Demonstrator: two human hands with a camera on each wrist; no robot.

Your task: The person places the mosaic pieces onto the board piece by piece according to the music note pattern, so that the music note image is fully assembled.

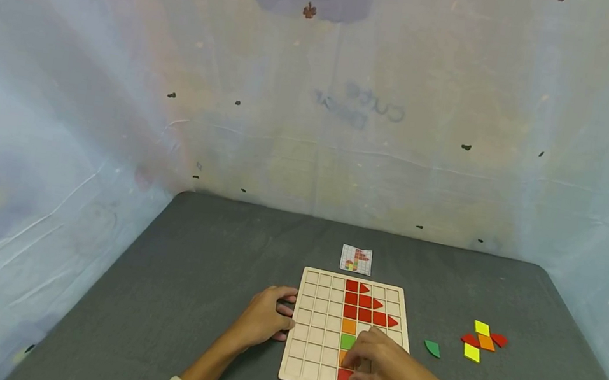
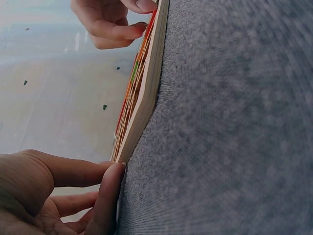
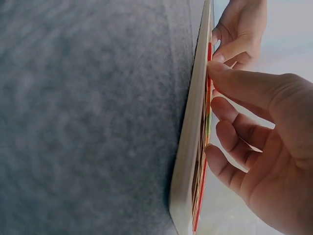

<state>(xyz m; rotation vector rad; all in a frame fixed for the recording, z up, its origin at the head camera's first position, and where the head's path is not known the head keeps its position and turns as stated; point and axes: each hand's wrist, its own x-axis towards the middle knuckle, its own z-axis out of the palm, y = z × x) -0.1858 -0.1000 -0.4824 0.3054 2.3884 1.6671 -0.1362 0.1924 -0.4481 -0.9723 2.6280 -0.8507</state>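
A wooden grid board lies on the dark table, with red tiles in its upper rows. Below them an orange tile and a green tile run down one column. My left hand is beside the board's left edge, thumb and fingertips touching it at separate spots. Over the lower right part of the board, my right hand has its fingertips at a lower orange tile and a red tile in the bottom row. In the right wrist view its thumb presses at the board's surface, other fingers loosely bent.
A small printed card with a coloured grid pattern lies behind the board. To the right are a green quarter-round tile and a loose cluster of yellow tiles, red tiles and an orange tile. A pale sheet hangs behind the table.
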